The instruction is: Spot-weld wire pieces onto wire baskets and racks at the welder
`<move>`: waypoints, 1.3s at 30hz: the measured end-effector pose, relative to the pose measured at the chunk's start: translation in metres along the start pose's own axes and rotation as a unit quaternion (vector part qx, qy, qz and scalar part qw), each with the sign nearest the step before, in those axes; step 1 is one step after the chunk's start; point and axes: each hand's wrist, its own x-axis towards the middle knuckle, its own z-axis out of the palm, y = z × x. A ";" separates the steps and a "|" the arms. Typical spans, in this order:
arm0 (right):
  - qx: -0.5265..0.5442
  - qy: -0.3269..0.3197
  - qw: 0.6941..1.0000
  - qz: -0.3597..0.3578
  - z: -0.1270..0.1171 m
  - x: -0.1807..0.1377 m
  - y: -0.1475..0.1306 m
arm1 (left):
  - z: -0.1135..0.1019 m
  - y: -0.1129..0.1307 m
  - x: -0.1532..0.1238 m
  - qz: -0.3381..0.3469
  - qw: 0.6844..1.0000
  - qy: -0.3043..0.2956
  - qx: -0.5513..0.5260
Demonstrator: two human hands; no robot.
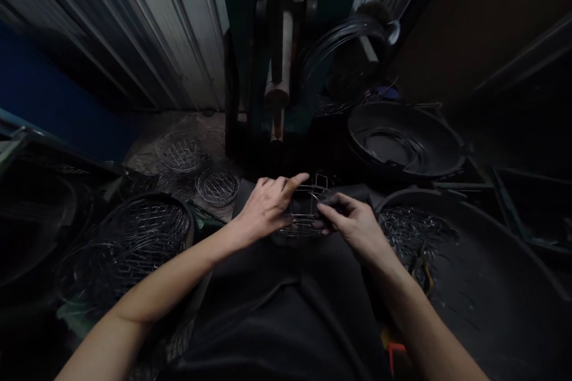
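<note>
A small round wire basket (305, 209) is held over my dark lap, in front of a dark machine. My left hand (267, 205) grips its left rim, fingers curled over the top wire. My right hand (353, 221) pinches the basket's right side, thumb and fingers closed on the wire. Both forearms reach in from the bottom of the view.
Finished wire baskets (182, 152) lie on the floor at left, with more stacked in a dark tub (147, 232). A black basin (404, 143) sits at right rear. A large tub at right holds loose wire pieces (413, 232). A coil of wire (344, 47) hangs by the machine (277, 71).
</note>
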 end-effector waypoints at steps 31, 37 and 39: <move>-0.122 0.121 0.966 -0.194 0.084 0.085 0.015 | 0.025 -0.095 0.016 0.081 0.966 0.246 -0.015; -0.133 0.136 0.958 -0.213 0.085 0.095 0.018 | 0.028 -0.102 0.023 0.080 0.962 0.259 -0.025; -0.140 0.140 0.956 -0.216 0.085 0.097 0.017 | 0.029 -0.103 0.027 0.081 0.960 0.265 -0.029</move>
